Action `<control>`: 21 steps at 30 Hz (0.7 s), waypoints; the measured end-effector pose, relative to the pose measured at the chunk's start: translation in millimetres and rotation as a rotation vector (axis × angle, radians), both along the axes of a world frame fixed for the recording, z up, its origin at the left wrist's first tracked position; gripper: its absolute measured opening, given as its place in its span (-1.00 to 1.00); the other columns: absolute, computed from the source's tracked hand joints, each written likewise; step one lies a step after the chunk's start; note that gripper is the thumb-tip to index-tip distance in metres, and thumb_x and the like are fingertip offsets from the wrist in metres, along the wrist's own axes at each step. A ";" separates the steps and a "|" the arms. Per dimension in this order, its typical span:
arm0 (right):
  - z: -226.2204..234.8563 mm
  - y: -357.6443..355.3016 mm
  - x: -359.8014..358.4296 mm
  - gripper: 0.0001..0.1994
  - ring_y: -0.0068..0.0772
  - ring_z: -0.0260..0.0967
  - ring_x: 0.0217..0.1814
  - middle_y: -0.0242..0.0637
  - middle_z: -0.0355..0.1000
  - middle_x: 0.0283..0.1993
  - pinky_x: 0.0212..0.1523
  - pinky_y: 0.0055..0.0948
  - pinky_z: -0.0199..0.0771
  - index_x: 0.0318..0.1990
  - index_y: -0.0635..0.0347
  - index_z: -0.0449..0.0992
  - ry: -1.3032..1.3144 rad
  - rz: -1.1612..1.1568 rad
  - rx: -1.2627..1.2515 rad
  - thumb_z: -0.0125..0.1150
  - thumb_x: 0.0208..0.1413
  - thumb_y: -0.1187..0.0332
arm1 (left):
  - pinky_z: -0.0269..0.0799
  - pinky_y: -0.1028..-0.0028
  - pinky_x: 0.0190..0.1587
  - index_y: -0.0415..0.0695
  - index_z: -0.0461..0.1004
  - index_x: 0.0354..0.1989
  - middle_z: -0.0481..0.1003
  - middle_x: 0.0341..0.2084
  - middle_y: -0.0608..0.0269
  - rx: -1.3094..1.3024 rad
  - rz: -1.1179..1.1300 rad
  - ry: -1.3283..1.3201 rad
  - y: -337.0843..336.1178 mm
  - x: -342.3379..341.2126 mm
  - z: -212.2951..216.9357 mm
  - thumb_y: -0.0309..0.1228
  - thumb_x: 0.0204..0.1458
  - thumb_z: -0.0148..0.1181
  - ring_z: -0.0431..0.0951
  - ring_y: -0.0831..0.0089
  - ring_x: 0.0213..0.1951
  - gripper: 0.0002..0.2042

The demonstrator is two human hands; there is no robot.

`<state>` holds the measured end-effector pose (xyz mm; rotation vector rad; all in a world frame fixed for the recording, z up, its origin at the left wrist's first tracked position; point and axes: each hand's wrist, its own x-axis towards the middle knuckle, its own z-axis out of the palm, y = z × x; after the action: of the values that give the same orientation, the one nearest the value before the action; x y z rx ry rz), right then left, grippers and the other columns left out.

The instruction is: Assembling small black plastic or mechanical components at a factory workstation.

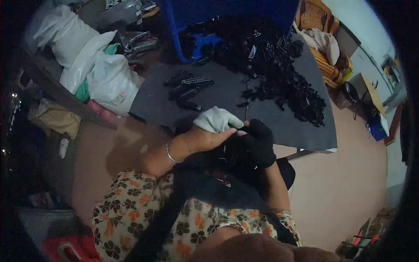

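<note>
My left hand [214,126], in a pale cloth glove that leaves the thumb bare, is closed above my lap at the table's near edge. Against it, my right hand [258,142] is closed too, in a black glove with bare fingertips. The fingertips of both hands meet around something small and dark, which the fingers mostly hide. Just beyond the left hand, several long black pieces [185,89] with some greyish parts lie in a loose group on the grey tabletop [227,85]. A large heap of small black parts [286,83] spreads over the table's right side.
A blue bin [174,32] lies open toward me at the table's back, black parts spilling out. White sacks [96,65] stand on the left. To the right are a wooden chair [318,22] and an open cardboard box [369,94]. The tabletop's corner [334,148] juts at right.
</note>
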<state>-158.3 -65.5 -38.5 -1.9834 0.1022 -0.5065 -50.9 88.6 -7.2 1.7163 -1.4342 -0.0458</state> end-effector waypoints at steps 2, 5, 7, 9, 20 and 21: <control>-0.7 5.0 0.8 -0.73 -0.18 0.41 -0.27 -0.11 0.43 -0.35 -0.23 -0.35 0.38 -0.22 0.27 0.45 0.075 -0.031 -0.084 0.22 -0.11 0.36 | 0.43 0.46 -0.30 -0.24 0.49 -0.33 0.51 -0.40 0.07 -0.093 -0.029 0.141 5.6 -4.3 1.2 -0.58 -0.15 0.16 0.54 0.30 -0.37 -0.84; -7.8 8.0 9.4 -0.74 -0.21 0.41 -0.29 -0.12 0.42 -0.38 -0.24 -0.36 0.37 -0.24 0.27 0.45 0.104 -0.024 -0.120 0.21 -0.10 0.36 | 0.41 0.43 -0.30 -0.25 0.50 -0.37 0.50 -0.44 0.06 -0.010 0.025 0.260 16.9 -6.0 7.6 -0.56 -0.12 0.09 0.52 0.24 -0.37 -0.87; -2.5 9.4 13.9 -0.76 -0.21 0.41 -0.31 -0.13 0.42 -0.40 -0.25 -0.36 0.37 -0.26 0.28 0.45 0.063 0.026 -0.082 0.20 -0.09 0.36 | 0.43 0.46 -0.26 -0.21 0.49 -0.36 0.50 -0.39 0.13 -0.133 0.049 0.036 24.6 1.3 7.9 -0.62 -0.17 0.13 0.52 0.30 -0.35 -0.84; 12.9 9.1 15.6 -0.77 -0.54 0.33 -0.31 -0.34 0.41 -0.33 -0.26 -0.54 0.35 -0.19 0.30 0.42 -0.101 -0.078 -0.181 0.17 -0.02 0.43 | 0.43 0.40 -0.23 -0.20 0.48 -0.39 0.49 -0.39 0.15 -0.195 0.186 -0.272 24.6 22.2 10.7 -0.61 -0.20 0.14 0.51 0.25 -0.34 -0.85; 2.8 -31.9 -4.6 -0.86 -0.59 0.35 -0.37 -0.32 0.42 -0.46 -0.34 -0.55 0.35 -0.27 0.30 0.47 -0.037 -0.118 -0.441 0.10 0.03 0.44 | 0.39 0.32 -0.18 -0.16 0.50 -0.37 0.48 -0.29 0.07 0.017 0.509 -0.579 40.4 132.1 -14.4 -0.47 -0.10 0.00 0.47 0.11 -0.25 -0.84; 9.4 -28.5 -7.4 -0.87 -0.57 0.36 -0.39 -0.31 0.42 -0.47 -0.34 -0.55 0.35 -0.28 0.30 0.47 -0.013 -0.112 -0.538 0.10 0.03 0.44 | 0.39 0.32 -0.18 -0.16 0.50 -0.37 0.48 -0.29 0.07 0.016 0.512 -0.576 46.9 134.6 -21.4 -0.47 -0.10 0.00 0.47 0.11 -0.25 -0.84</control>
<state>-165.7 -94.0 -29.1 -2.5090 0.0736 -0.6701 83.6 135.5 -28.6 2.1649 -1.3254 0.7697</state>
